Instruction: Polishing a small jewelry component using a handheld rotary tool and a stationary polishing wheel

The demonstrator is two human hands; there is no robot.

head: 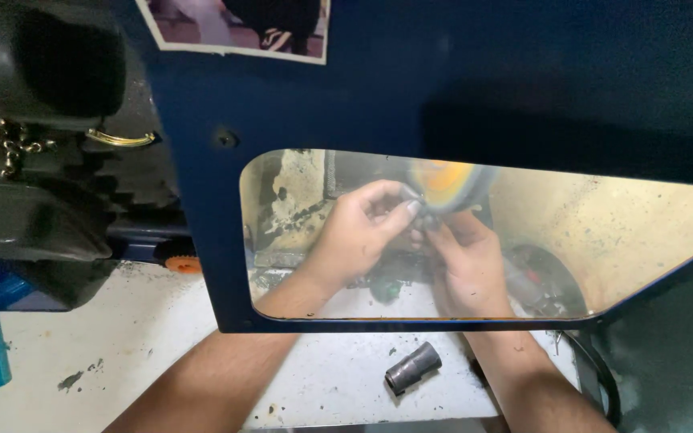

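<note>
Dark blue metal guard (202,200) with a clear window (603,232) shields the spinning orange wheel (443,178), so both arms reach under it. The left hand (358,232) and right hand (467,265) pinch one small dark part (420,218) against the wheel's edge; a short dark tube (412,367) lies on the white bench (122,337) nearby.

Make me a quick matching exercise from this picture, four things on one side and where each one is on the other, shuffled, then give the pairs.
Things:
1. dark cylinder
2. orange wheel
3. left hand
4. photo print

Places:
A. behind the clear shield, above both hands
B. stuck at the top of the blue panel
C. lying on the white bench, between the forearms
D. behind the shield, pinching a small dark part beside the right hand

Pairs: 1-C, 2-A, 3-D, 4-B
</note>
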